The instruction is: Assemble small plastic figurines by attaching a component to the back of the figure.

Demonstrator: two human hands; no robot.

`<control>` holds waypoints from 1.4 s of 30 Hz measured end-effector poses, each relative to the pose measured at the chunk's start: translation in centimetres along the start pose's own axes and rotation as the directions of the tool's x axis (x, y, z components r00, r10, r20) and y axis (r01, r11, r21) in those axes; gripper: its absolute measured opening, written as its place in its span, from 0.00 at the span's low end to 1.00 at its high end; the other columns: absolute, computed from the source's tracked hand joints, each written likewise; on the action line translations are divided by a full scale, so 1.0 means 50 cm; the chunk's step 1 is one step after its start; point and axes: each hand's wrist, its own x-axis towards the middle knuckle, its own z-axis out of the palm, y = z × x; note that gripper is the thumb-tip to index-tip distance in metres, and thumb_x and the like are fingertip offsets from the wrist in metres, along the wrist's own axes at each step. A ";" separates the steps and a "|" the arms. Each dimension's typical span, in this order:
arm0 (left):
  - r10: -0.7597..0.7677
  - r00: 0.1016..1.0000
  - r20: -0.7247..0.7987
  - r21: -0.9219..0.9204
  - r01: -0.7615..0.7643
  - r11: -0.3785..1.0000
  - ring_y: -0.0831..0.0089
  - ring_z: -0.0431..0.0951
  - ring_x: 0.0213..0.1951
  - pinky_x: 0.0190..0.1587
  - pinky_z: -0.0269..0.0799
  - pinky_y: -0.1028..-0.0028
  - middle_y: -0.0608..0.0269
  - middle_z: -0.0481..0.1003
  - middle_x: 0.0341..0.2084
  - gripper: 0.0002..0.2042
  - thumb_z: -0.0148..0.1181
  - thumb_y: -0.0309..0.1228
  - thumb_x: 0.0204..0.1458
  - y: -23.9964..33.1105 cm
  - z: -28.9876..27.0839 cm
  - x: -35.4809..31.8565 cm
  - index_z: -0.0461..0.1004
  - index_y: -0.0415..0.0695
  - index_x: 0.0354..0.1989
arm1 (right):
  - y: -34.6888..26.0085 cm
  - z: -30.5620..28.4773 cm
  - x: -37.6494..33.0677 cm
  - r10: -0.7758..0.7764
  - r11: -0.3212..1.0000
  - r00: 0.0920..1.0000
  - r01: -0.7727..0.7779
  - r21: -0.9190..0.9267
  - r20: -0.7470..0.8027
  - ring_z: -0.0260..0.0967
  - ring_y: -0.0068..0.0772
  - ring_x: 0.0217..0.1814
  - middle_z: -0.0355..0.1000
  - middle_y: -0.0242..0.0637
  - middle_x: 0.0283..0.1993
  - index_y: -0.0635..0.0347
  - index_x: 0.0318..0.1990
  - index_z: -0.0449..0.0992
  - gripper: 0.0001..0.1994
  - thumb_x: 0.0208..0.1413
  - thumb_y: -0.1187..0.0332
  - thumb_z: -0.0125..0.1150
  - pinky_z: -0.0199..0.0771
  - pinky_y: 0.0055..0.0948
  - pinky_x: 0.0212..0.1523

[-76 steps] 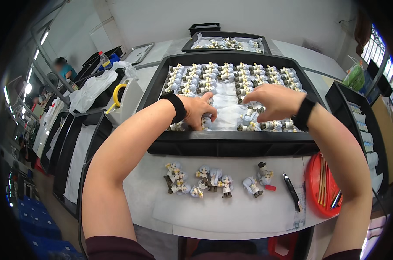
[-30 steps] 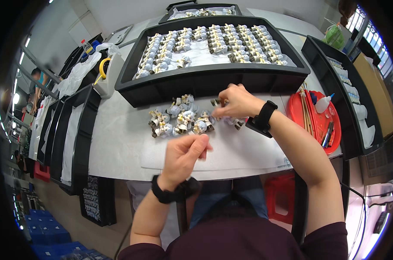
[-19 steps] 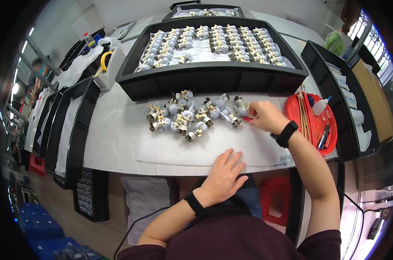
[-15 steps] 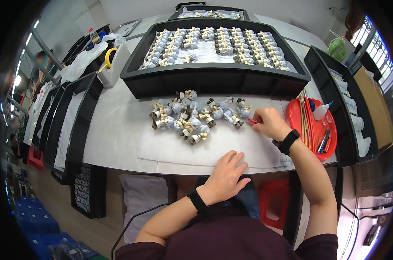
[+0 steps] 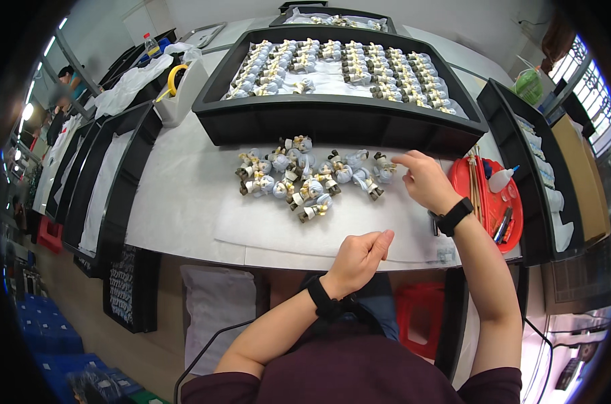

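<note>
Curled up now, with its thumb pointing to the right, the left hand point(image 5: 359, 259) was lying flat with fingers spread half a second ago, and the right hand point(image 5: 428, 180), which had a small red block pinched between its fingers, has moved up next to the cluster of figurines. The left hand sits at the table's near edge, its fingers folded into the palm; whether anything is inside cannot be told. The right hand has its forefinger stretched out and its thumb slightly apart below, with nothing seen between them; the fingertip is at the rightmost small figurine with pale lilac hair and dark boots point(image 5: 385, 170), though contact cannot be made out. More small pale-haired figurines in white clothes point(image 5: 313, 188) lie bunched to its left, on and around a thin white foam sheet point(image 5: 278, 236). Behind them stands a large black plastic tray point(image 5: 339, 121), where rows of similar figurines lie on white lining. A slim black tool point(image 5: 434, 223) lies beside the right wrist. Farther right, a round red plastic tray point(image 5: 514, 237) holds wooden-handled brushes point(image 5: 477, 195), a white squeeze bottle with a blue tip point(image 5: 499, 180) and dark pens point(image 5: 502, 225).
</note>
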 end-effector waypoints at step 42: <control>-0.246 0.968 -0.041 -0.741 0.136 0.657 0.69 0.71 0.43 0.47 0.68 0.65 0.54 0.66 0.46 0.12 0.40 0.31 0.59 -0.031 -0.037 0.039 0.55 0.44 0.50 | -0.094 0.013 -0.132 0.362 0.479 0.924 -0.299 0.825 0.125 0.70 0.19 0.33 0.72 0.36 0.31 0.68 0.32 0.70 0.07 0.43 0.80 0.59 0.72 0.17 0.33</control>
